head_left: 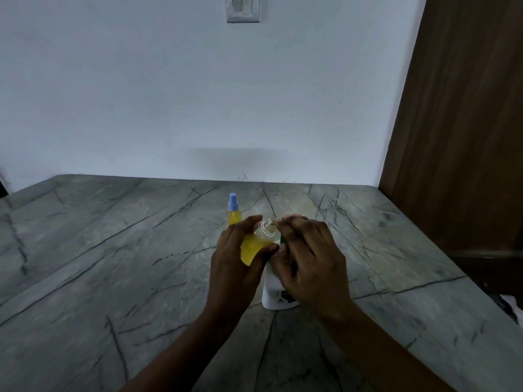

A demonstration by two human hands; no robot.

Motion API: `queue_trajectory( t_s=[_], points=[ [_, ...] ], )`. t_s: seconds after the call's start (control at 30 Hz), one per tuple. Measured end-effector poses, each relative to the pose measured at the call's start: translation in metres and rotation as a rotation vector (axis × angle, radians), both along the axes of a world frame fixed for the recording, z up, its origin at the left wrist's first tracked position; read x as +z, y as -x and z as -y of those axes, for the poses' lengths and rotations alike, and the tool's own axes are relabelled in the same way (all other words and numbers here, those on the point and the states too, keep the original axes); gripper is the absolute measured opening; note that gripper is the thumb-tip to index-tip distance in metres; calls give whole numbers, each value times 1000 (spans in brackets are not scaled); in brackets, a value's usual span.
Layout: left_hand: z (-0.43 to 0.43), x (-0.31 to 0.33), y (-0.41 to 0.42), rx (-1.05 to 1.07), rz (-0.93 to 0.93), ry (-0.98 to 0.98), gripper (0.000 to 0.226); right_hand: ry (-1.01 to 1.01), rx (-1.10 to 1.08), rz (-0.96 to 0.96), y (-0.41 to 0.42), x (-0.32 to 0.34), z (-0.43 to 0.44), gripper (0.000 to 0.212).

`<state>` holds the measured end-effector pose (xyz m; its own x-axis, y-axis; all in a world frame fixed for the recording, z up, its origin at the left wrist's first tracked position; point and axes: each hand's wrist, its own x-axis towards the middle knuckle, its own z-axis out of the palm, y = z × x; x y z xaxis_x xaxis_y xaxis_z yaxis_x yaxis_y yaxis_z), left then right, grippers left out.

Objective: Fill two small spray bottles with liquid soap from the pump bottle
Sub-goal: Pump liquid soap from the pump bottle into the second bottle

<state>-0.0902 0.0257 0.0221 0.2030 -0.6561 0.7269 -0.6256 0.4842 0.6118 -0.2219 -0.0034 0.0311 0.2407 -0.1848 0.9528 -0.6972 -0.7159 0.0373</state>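
Above marble counter [113, 264], left hand [232, 258] holds yellow-filled bottle [253, 250].

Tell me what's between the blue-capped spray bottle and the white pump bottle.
In the head view, the uncapped bottle of yellow liquid, gripped by the left hand, lies between the blue-capped spray bottle and the white pump bottle.

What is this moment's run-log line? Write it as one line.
left hand grips uncapped spray bottle, part full, tilted | right hand over pump bottle top, grip unclear | capped spray bottle stands behind, looks full
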Motion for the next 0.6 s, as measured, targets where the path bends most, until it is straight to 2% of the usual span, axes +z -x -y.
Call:
queue_trajectory(
  t_s=[0.2,0.3,0.4,0.6],
  points=[
    [-2,7,6,-16,-20,26,45,-6,11,-13,3,8,0,49],
    [-3,9,7,-1,-16,35,46,8,-14,-31,5,9,0,38],
    [-3,10,6,3,-11,40,48,16,-26,-37,4,9,-1,38],
    [-2,9,5,3,-9,33,49,26,1,-14,2,10,1,53]
  ],
)
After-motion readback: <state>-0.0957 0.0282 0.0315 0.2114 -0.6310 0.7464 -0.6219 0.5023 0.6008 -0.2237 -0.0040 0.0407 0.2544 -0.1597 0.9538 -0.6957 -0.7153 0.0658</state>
